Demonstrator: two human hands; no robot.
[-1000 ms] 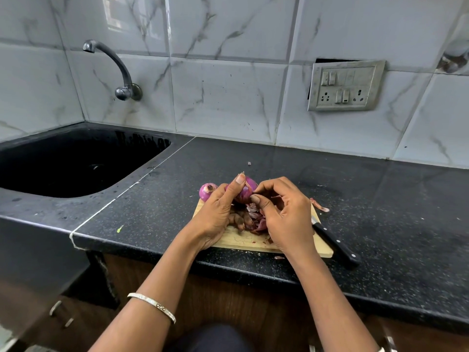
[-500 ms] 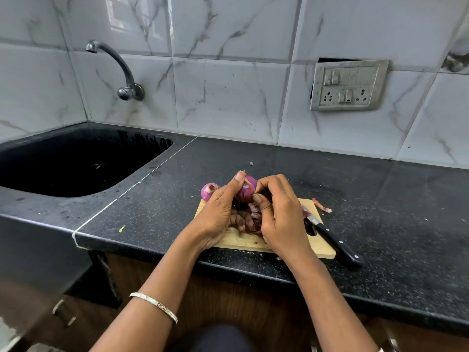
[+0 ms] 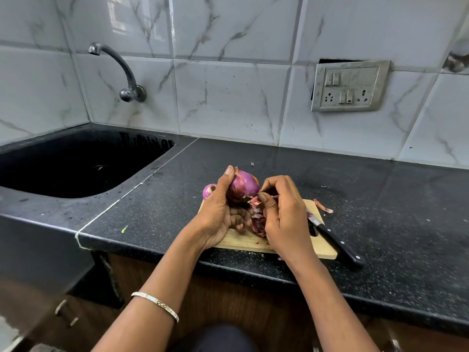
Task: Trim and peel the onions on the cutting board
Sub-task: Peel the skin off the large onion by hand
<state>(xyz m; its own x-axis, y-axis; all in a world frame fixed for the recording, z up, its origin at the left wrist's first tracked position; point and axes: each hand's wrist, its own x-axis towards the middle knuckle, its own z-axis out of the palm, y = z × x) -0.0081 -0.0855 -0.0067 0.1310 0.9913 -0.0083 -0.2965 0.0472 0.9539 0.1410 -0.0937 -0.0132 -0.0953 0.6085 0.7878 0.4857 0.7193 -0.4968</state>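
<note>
Gripping the firm, slick onion [image 3: 243, 185] in our left hand [image 3: 220, 214], we pinch its papery, tear-prone skin [image 3: 254, 199] near the base with our right hand [image 3: 284, 214].

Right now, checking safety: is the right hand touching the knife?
Apart. The head view shows the right hand pinching onion peel; the knife lies beside it, ungripped.

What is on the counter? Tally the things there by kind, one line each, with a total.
Onions: 2, one in the left hand at, one behind it
Cutting board: 1
Knife: 1
Heap of peels: 1
Loose peel off the board: 1
Total: 6
</note>
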